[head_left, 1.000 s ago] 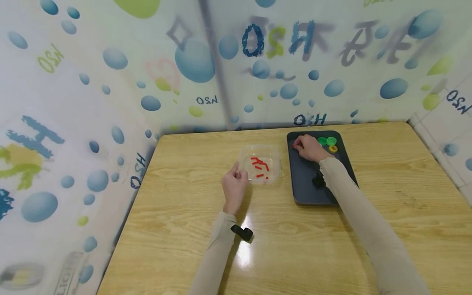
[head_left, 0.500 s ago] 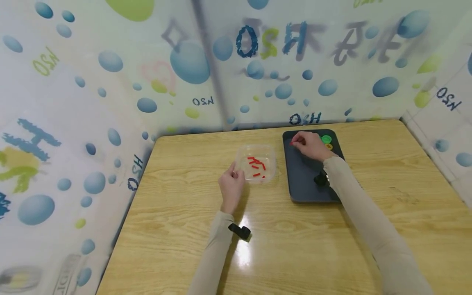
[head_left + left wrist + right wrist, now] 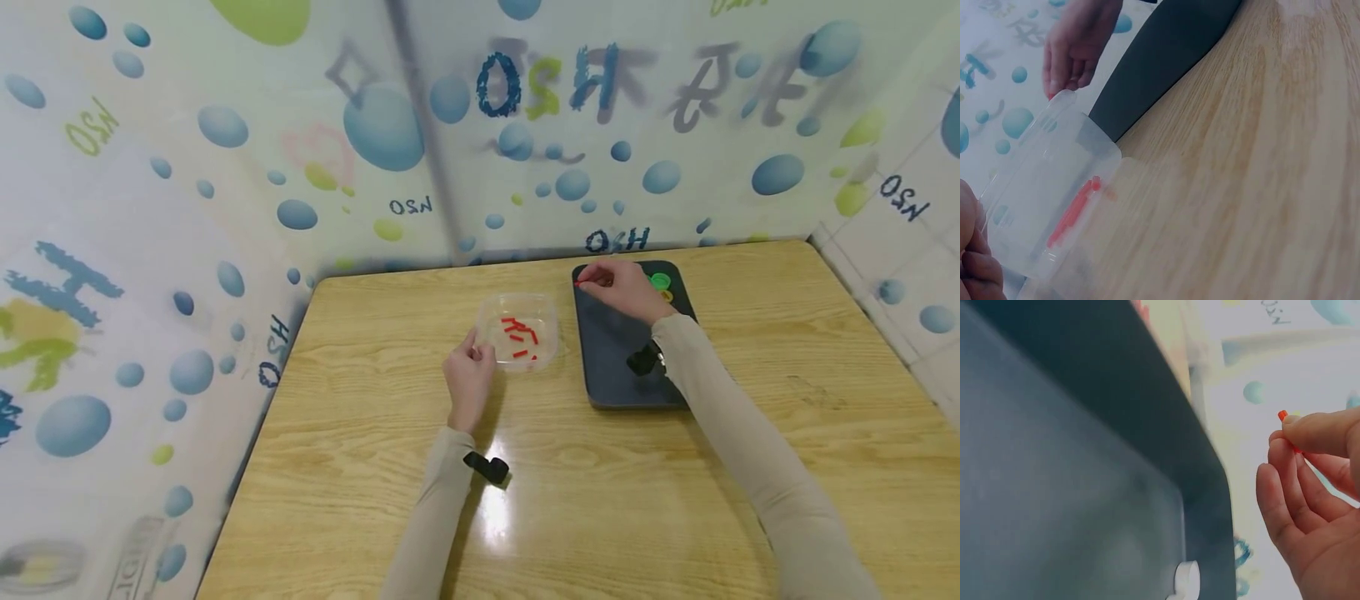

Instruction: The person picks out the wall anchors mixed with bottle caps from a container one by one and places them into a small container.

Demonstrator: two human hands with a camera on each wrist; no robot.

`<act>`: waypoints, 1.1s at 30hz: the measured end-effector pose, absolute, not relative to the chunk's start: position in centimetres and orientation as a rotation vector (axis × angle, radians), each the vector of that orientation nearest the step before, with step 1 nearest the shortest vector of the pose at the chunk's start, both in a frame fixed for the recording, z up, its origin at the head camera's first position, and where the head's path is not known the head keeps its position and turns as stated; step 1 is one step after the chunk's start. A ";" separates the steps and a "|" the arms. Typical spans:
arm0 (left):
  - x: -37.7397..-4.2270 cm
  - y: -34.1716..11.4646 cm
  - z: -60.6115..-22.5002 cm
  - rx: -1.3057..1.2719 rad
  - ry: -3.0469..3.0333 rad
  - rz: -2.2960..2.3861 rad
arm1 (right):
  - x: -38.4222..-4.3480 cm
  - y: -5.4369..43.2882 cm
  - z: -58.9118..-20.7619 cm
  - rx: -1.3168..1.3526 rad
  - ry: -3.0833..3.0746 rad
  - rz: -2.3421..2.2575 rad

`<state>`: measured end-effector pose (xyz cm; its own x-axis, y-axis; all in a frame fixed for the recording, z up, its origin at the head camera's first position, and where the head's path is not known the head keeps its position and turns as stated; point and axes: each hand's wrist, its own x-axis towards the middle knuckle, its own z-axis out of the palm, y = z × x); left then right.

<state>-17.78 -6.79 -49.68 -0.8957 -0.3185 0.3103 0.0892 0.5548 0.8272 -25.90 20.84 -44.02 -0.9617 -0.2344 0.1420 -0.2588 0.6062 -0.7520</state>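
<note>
A clear plastic container (image 3: 551, 337) stands on the table with several short red sticks (image 3: 517, 337) in it. My left hand (image 3: 469, 383) grips its near left side between thumb and fingers; in the left wrist view only fingertips (image 3: 979, 269) show at the wall. My right hand (image 3: 622, 287) is above the far left corner of a dark tray (image 3: 611, 367). It pinches a small red stick (image 3: 1283, 415) between thumb and forefinger, mostly hidden by the fingertips. Beyond that hand, a green cap (image 3: 660, 282) and part of a yellow cap (image 3: 667, 296) lie in the tray.
A white round piece (image 3: 1189, 580) shows against the tray's inner wall in the right wrist view. The wooden table (image 3: 360, 392) meets a patterned wall (image 3: 360, 242) behind the tray and container.
My right hand has moved left and slightly away, to the tray's far left corner, still pinching the red stick. My left hand keeps its grip on the container. The head view has shifted slightly.
</note>
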 end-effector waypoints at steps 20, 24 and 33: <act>-17.9 -6.7 -49.5 0.205 -2.381 -1.291 | -26.0 15.4 -42.4 0.723 -2.768 1.337; -17.8 -6.8 -49.5 0.196 -2.381 -1.315 | -26.0 14.5 -42.6 0.751 -2.768 1.348; -18.0 -6.9 -49.7 0.191 -2.389 -1.326 | -26.1 13.1 -43.4 0.785 -2.771 1.370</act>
